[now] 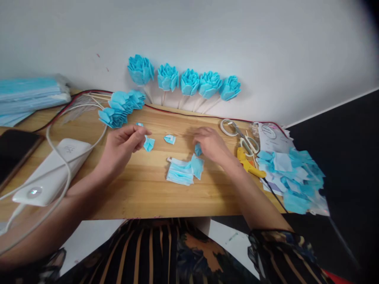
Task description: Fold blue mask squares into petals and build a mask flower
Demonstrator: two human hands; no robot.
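My left hand is closed in a pinch above the left part of the wooden table. Whatever lies between its fingertips, if anything, is too small to make out. Close by its fingers lies a folded blue fabric piece. My right hand curls downward, its fingers closed around a small blue fabric piece that is partly covered. Between the hands rests another folded blue piece, with a white patch on it. Nearer to me lies a pleated light blue strip, overlapped by a flat blue square.
Several blue fabric flowers on sticks lean against the wall. More flowers lie at left, beside a white power bank, a cable and a phone. Scissors, a yellow glue gun and blue scraps are at right.
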